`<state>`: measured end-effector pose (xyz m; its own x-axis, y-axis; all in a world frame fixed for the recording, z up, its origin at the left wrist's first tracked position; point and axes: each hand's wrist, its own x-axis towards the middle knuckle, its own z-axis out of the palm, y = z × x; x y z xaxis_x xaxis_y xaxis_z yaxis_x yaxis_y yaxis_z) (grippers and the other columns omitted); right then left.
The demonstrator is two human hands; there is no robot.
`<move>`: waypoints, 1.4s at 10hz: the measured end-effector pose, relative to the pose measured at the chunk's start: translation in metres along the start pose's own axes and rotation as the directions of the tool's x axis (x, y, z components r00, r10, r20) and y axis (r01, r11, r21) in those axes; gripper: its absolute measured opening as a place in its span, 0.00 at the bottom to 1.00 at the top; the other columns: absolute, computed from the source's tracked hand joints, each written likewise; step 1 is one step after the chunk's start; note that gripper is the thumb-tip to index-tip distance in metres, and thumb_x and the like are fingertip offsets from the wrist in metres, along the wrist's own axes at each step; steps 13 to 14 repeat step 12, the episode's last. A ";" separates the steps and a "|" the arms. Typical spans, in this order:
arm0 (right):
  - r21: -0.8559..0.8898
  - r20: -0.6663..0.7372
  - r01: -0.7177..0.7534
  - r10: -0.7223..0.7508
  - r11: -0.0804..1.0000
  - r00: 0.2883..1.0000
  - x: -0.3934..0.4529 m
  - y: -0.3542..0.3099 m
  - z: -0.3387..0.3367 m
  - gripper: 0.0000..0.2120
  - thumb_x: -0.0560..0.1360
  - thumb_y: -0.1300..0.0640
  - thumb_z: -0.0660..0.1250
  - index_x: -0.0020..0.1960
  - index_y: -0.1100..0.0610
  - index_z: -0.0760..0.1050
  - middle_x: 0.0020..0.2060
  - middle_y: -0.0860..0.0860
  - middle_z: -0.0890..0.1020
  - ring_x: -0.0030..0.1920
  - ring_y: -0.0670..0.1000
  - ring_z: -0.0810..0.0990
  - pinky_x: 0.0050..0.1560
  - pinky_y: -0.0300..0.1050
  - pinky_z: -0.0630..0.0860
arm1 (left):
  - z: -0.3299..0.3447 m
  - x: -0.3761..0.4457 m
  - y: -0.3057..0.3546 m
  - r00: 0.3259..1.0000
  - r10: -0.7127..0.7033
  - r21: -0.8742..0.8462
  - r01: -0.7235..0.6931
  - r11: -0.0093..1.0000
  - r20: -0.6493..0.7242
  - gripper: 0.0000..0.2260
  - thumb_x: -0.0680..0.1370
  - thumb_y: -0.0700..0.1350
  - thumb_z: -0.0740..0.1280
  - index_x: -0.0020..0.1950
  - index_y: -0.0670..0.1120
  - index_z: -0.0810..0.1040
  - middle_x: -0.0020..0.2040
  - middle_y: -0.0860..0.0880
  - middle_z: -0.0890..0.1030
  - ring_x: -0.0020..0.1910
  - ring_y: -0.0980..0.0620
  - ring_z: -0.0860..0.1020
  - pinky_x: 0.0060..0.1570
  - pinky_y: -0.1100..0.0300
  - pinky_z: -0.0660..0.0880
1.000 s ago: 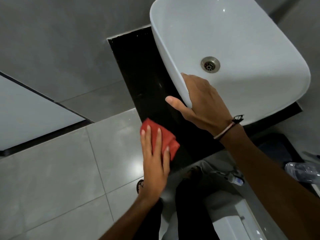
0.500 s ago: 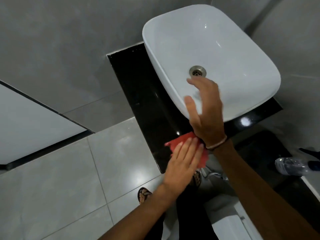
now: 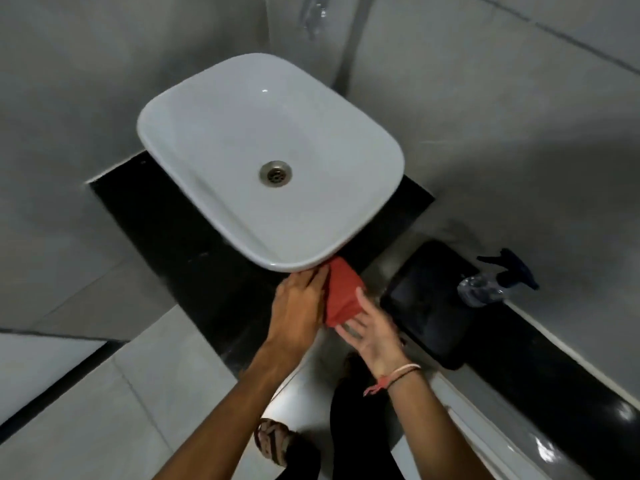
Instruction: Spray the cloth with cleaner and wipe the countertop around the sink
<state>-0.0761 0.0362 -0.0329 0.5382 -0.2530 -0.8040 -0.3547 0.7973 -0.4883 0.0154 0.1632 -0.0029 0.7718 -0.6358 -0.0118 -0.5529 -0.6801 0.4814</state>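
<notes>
The red cloth [image 3: 343, 296] is folded and sits just under the front rim of the white sink [image 3: 311, 133], above the black countertop [image 3: 166, 230]. My left hand [image 3: 298, 310] grips the cloth's left edge, knuckles up, close to the rim. My right hand [image 3: 372, 332] is palm up with fingers spread, its fingertips touching the cloth's right and lower edges. The clear spray bottle [image 3: 485, 287] with a dark trigger lies on the ledge to the right, apart from both hands.
A black square lid-like object [image 3: 429, 303] sits right of the counter's end. A black-topped ledge [image 3: 554, 368] runs along the right wall. Grey floor tiles [image 3: 104, 410] and my sandalled foot [image 3: 273, 441] are below. Grey walls enclose the sink.
The cloth and my left hand slid right along the counter's front edge to below the sink's front rim. My right hand left the sink rim and came down palm up beside the cloth.
</notes>
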 end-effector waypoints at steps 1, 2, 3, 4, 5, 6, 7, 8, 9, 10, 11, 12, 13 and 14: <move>-0.080 0.041 0.133 -0.130 0.988 0.991 -0.001 0.014 0.019 0.08 0.75 0.57 0.74 0.53 0.51 0.83 0.46 0.49 0.89 0.45 0.47 0.88 0.43 0.41 0.84 | 0.002 -0.009 0.003 0.982 -0.181 -0.081 0.178 0.981 -0.044 0.17 0.80 0.43 0.65 0.69 0.47 0.77 0.67 0.42 0.79 0.64 0.40 0.78 0.66 0.43 0.74; -0.025 -0.045 0.241 -0.242 0.970 0.969 0.004 0.003 0.009 0.09 0.75 0.63 0.74 0.55 0.58 0.83 0.49 0.58 0.88 0.46 0.54 0.87 0.48 0.48 0.86 | 0.010 -0.008 0.014 0.963 -0.263 -0.177 0.248 0.952 -0.065 0.13 0.80 0.45 0.68 0.64 0.49 0.80 0.65 0.45 0.77 0.62 0.44 0.78 0.67 0.54 0.74; 0.073 -0.136 0.246 -0.235 0.966 0.962 0.009 -0.023 -0.029 0.11 0.76 0.62 0.73 0.58 0.60 0.82 0.51 0.62 0.87 0.46 0.58 0.87 0.40 0.49 0.84 | 0.025 0.009 0.054 0.977 -0.214 -0.256 0.206 0.944 -0.002 0.21 0.78 0.42 0.71 0.71 0.43 0.75 0.67 0.41 0.73 0.62 0.44 0.77 0.63 0.56 0.76; 0.087 -0.236 0.243 -0.217 0.966 0.947 0.019 -0.044 -0.068 0.11 0.76 0.59 0.73 0.57 0.59 0.82 0.51 0.69 0.84 0.47 0.63 0.81 0.42 0.54 0.78 | 0.043 0.041 0.090 0.980 -0.179 -0.389 0.197 0.900 0.082 0.23 0.77 0.48 0.72 0.70 0.41 0.74 0.60 0.43 0.79 0.55 0.46 0.80 0.55 0.59 0.80; 0.115 -0.335 0.260 -0.209 0.959 0.919 0.037 -0.059 -0.093 0.17 0.76 0.65 0.72 0.64 0.64 0.77 0.59 0.65 0.81 0.57 0.65 0.80 0.61 0.68 0.79 | 0.070 0.074 0.105 0.966 -0.132 -0.442 0.220 0.869 0.222 0.24 0.76 0.53 0.71 0.65 0.38 0.76 0.51 0.44 0.82 0.47 0.47 0.82 0.45 0.63 0.80; 0.169 -0.426 0.246 -0.154 0.954 0.892 0.059 -0.070 -0.109 0.20 0.77 0.68 0.70 0.69 0.68 0.73 0.65 0.68 0.79 0.63 0.67 0.79 0.68 0.70 0.74 | 0.105 0.105 0.105 0.922 -0.160 -0.370 0.294 0.881 0.353 0.17 0.75 0.36 0.72 0.64 0.38 0.78 0.56 0.37 0.83 0.56 0.39 0.82 0.56 0.46 0.80; 0.177 -0.497 0.233 -0.118 0.956 0.860 0.077 -0.072 -0.115 0.19 0.78 0.68 0.69 0.68 0.69 0.73 0.65 0.69 0.79 0.66 0.69 0.78 0.69 0.71 0.73 | 0.130 0.121 0.099 0.916 -0.130 -0.356 0.275 0.893 0.379 0.18 0.75 0.30 0.69 0.64 0.38 0.78 0.59 0.36 0.82 0.60 0.39 0.81 0.62 0.46 0.78; 0.150 -0.528 0.253 -0.139 0.956 0.838 0.085 -0.072 -0.115 0.19 0.78 0.66 0.69 0.68 0.67 0.73 0.64 0.67 0.80 0.66 0.68 0.79 0.69 0.69 0.74 | 0.137 0.127 0.098 0.932 -0.096 -0.377 0.235 0.896 0.351 0.18 0.74 0.29 0.68 0.63 0.38 0.79 0.59 0.36 0.82 0.58 0.39 0.81 0.60 0.46 0.80; -0.061 -0.578 0.274 -0.258 0.960 0.774 0.084 -0.072 -0.110 0.18 0.78 0.64 0.71 0.67 0.67 0.74 0.62 0.65 0.82 0.64 0.65 0.80 0.69 0.61 0.76 | 0.144 0.130 0.095 0.938 -0.076 -0.377 0.209 0.902 0.338 0.18 0.74 0.29 0.67 0.64 0.38 0.79 0.61 0.36 0.80 0.60 0.39 0.80 0.62 0.48 0.78; -0.334 -0.613 0.178 -0.357 0.926 0.705 0.076 -0.076 -0.104 0.19 0.78 0.57 0.72 0.66 0.64 0.77 0.61 0.62 0.83 0.62 0.62 0.82 0.63 0.49 0.77 | 0.138 0.124 0.095 0.911 -0.015 -0.270 0.138 0.953 0.411 0.17 0.80 0.39 0.66 0.69 0.39 0.76 0.66 0.37 0.75 0.64 0.39 0.77 0.64 0.51 0.76; -0.526 -0.586 0.068 -0.419 0.848 0.694 0.059 -0.080 -0.099 0.18 0.78 0.54 0.70 0.64 0.63 0.79 0.62 0.64 0.81 0.63 0.64 0.80 0.64 0.57 0.79 | 0.115 0.113 0.102 0.886 0.038 -0.228 0.077 0.971 0.463 0.26 0.82 0.58 0.54 0.73 0.43 0.72 0.72 0.39 0.70 0.70 0.39 0.71 0.67 0.56 0.73; -0.697 -0.554 0.010 -0.548 0.717 0.627 0.025 -0.087 -0.085 0.16 0.77 0.56 0.68 0.63 0.62 0.79 0.63 0.63 0.78 0.63 0.66 0.78 0.61 0.61 0.79 | 0.080 0.109 0.116 0.909 0.064 -0.250 0.045 0.967 0.411 0.20 0.81 0.43 0.62 0.73 0.44 0.73 0.72 0.40 0.71 0.70 0.40 0.71 0.68 0.62 0.72; -0.697 -0.554 0.010 -0.548 0.717 0.627 0.025 -0.087 -0.085 0.16 0.77 0.56 0.68 0.63 0.62 0.79 0.63 0.63 0.78 0.63 0.66 0.78 0.61 0.61 0.79 | 0.080 0.109 0.116 0.909 0.064 -0.250 0.045 0.967 0.411 0.20 0.81 0.43 0.62 0.73 0.44 0.73 0.72 0.40 0.71 0.70 0.40 0.71 0.68 0.62 0.72; -0.697 -0.554 0.010 -0.548 0.717 0.627 0.025 -0.087 -0.085 0.16 0.77 0.56 0.68 0.63 0.62 0.79 0.63 0.63 0.78 0.63 0.66 0.78 0.61 0.61 0.79 | 0.080 0.109 0.116 0.909 0.064 -0.250 0.045 0.967 0.411 0.20 0.81 0.43 0.62 0.73 0.44 0.73 0.72 0.40 0.71 0.70 0.40 0.71 0.68 0.62 0.72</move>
